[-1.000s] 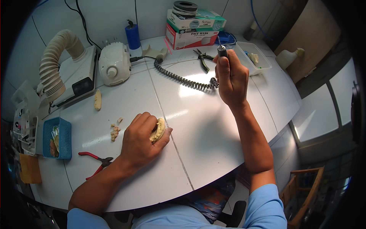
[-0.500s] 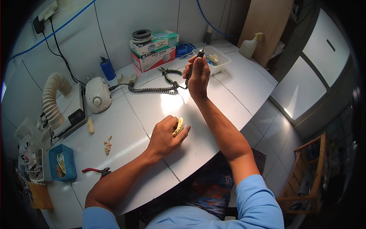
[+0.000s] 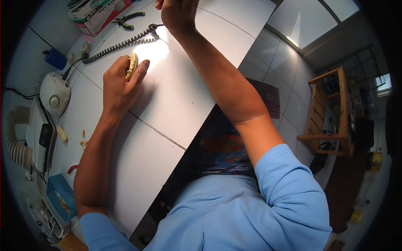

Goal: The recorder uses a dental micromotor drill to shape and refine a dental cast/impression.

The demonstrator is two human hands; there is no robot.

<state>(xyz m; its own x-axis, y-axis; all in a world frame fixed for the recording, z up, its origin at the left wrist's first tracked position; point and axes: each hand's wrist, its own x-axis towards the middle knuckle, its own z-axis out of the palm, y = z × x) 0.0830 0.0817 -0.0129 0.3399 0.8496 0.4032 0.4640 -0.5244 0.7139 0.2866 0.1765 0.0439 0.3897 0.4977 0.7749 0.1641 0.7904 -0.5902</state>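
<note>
Left hand (image 3: 116, 79) gripped the cast (image 3: 132, 67) near the cord (image 3: 119, 45); right hand (image 3: 180, 16) cut off by view, couldn't tell its grip; slack fingers could've dropped cast, tugged cord could've snagged pliers (image 3: 122, 20)

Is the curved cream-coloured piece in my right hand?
No, the left hand holds the curved cream-coloured piece between thumb and fingers, apart from the right hand.

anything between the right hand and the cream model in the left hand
Nothing visible blocks the gap from the right hand to the cream model: lit tabletop shows between. The coiled cord runs higher in the picture; that hand's top is cut off.
</note>
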